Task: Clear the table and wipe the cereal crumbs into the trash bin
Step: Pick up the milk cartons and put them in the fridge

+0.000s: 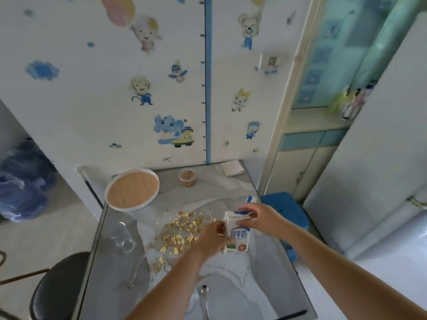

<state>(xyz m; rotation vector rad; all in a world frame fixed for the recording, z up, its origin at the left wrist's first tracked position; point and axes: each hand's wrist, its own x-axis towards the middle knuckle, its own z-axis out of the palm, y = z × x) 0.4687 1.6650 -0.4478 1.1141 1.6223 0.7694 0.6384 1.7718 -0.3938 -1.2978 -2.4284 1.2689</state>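
A white and blue milk carton [239, 236] stands upright on the grey marble table [231, 192], right of the middle. My left hand [211, 239] grips the carton's left side. My right hand [258, 218] pinches the folded top of the carton. Cereal crumbs [182, 229] lie scattered on the table just left of the carton. A folded cloth [232, 168] lies at the far right corner.
A round white tray [132, 190] with a tan inside sits at the far left. A small tub of cereal [187, 177] stands at the back. Clear glasses [122, 236] and two spoons [204, 301] lie near me. A dark stool [60, 287] is left, a blue stool [284, 209] right.
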